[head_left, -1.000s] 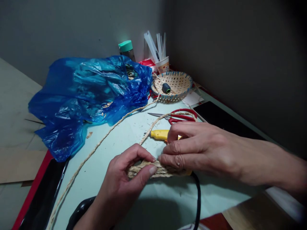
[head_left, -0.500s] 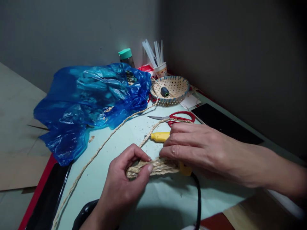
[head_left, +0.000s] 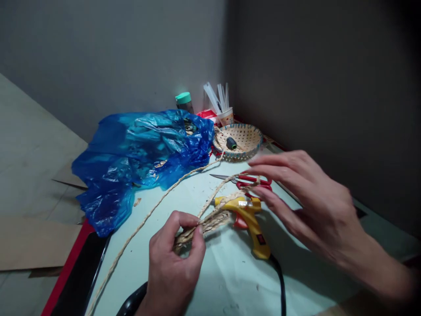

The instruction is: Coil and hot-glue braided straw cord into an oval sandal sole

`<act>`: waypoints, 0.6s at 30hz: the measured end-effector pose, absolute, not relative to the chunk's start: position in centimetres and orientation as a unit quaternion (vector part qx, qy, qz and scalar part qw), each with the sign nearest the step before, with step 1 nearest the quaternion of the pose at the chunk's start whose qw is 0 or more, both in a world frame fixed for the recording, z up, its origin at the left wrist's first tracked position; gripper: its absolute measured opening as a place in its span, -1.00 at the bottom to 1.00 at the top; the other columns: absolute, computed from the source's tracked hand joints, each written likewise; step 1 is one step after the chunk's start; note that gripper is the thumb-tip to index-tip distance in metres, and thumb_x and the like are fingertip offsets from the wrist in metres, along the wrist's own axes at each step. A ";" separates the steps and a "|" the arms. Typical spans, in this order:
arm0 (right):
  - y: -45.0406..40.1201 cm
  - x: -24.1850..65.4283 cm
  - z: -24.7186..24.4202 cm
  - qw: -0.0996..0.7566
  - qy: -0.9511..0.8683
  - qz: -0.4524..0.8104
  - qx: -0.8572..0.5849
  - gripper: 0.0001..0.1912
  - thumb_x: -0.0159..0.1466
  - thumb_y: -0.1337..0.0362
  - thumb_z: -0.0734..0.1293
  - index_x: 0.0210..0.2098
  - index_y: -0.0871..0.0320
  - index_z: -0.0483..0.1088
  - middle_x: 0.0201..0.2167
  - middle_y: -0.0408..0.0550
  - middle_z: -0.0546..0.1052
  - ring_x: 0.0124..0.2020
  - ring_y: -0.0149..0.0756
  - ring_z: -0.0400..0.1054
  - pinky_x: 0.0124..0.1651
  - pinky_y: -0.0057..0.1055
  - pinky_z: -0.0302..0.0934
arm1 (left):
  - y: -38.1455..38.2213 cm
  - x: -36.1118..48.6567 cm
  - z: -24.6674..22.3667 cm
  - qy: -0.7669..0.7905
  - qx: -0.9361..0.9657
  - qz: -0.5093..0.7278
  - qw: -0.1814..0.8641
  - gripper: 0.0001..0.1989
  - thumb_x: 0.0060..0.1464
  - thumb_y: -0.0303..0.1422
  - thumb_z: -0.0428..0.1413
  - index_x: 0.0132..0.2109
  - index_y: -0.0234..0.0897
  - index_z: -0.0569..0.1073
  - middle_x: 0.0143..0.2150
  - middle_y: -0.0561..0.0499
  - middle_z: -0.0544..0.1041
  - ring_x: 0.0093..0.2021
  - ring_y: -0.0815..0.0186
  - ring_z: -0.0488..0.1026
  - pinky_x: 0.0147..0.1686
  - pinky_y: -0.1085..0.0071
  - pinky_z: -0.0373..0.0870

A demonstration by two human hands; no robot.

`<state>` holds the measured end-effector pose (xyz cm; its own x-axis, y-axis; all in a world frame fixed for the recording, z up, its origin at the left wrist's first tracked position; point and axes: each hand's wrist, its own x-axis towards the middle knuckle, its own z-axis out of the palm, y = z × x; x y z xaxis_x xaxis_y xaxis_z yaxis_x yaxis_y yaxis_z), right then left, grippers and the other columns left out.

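Observation:
My left hand point(head_left: 176, 259) pinches a flattened bundle of braided straw cord point(head_left: 213, 223) between thumb and fingers, low over the table. From this pinch a thin strand of cord point(head_left: 213, 193) curves up and right towards my right hand point(head_left: 296, 202). The right hand's fingers and thumb are apart, with a turn of the cord between their tips; a firm grip on it does not show. Just right of the bundle lies a yellow glue gun point(head_left: 251, 219) with an orange trigger and black cable. Red-handled scissors point(head_left: 253, 182) lie behind it, partly covered by cord and fingers.
A blue plastic bag point(head_left: 144, 145) spreads over the back left. Beside it stands a woven basket point(head_left: 245, 136) holding a dark thread spool point(head_left: 231, 143). Behind are a paper cup point(head_left: 226, 117) of glue sticks and a green-lidded bottle point(head_left: 184, 102). One long cord point(head_left: 148, 215) runs along the left.
My right hand has lifted off the bundle and moved right, its fingers now spread. The glue gun, largely covered before, shows whole. The view has shifted, so the table things appear lower and further right.

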<state>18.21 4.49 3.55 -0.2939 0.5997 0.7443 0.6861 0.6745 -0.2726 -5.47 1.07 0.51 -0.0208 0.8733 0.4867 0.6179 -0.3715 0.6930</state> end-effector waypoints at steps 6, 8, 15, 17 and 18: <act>2.7 18.8 0.3 0.261 -0.833 0.095 -0.478 -0.65 0.49 0.10 0.17 -0.32 0.13 0.39 -0.41 -0.07 0.45 -0.47 -0.30 0.37 -0.44 -0.37 0.27 | 2.0 -6.2 0.9 0.518 0.698 0.494 -0.011 -0.86 0.11 -0.56 0.13 -0.28 -0.20 0.41 -0.39 0.10 0.53 -0.37 0.39 0.52 -0.35 0.54 0.46; 2.8 18.0 0.5 0.278 -0.826 0.140 -0.470 -0.70 0.49 0.10 0.16 -0.19 0.12 0.44 -0.29 -0.04 0.51 -0.32 -0.25 0.45 -0.29 -0.35 0.34 | 2.1 -6.2 1.0 0.499 0.713 0.492 -0.026 -0.83 0.11 -0.59 0.12 -0.27 -0.21 0.39 -0.39 0.08 0.53 -0.37 0.38 0.50 -0.34 0.48 0.46; 5.9 13.9 6.1 0.365 -0.733 0.419 -0.394 -0.79 0.47 0.21 0.21 -0.25 0.13 0.40 -0.28 -0.14 0.51 -0.21 -0.33 0.38 -0.15 -0.42 0.19 | 2.0 -5.4 1.3 0.423 0.777 0.466 0.019 -0.79 0.11 -0.64 0.08 -0.31 -0.21 0.37 -0.46 0.09 0.51 -0.45 0.35 0.43 -0.39 0.37 0.38; 7.2 12.6 7.2 0.373 -0.712 0.472 -0.363 -0.82 0.45 0.20 0.25 -0.20 0.16 0.39 -0.30 -0.13 0.52 -0.26 -0.37 0.37 -0.21 -0.45 0.20 | 1.8 -5.1 1.4 0.404 0.791 0.458 0.032 -0.78 0.10 -0.66 0.07 -0.33 -0.22 0.37 -0.46 0.08 0.50 -0.45 0.35 0.42 -0.38 0.35 0.37; 7.9 12.0 7.6 0.371 -0.698 0.509 -0.340 -0.83 0.42 0.20 0.28 -0.15 0.18 0.38 -0.33 -0.13 0.52 -0.32 -0.39 0.36 -0.27 -0.47 0.21 | 1.7 -5.0 1.5 0.395 0.797 0.456 0.037 -0.77 0.10 -0.67 0.06 -0.34 -0.23 0.37 -0.47 0.06 0.51 -0.45 0.34 0.42 -0.36 0.33 0.37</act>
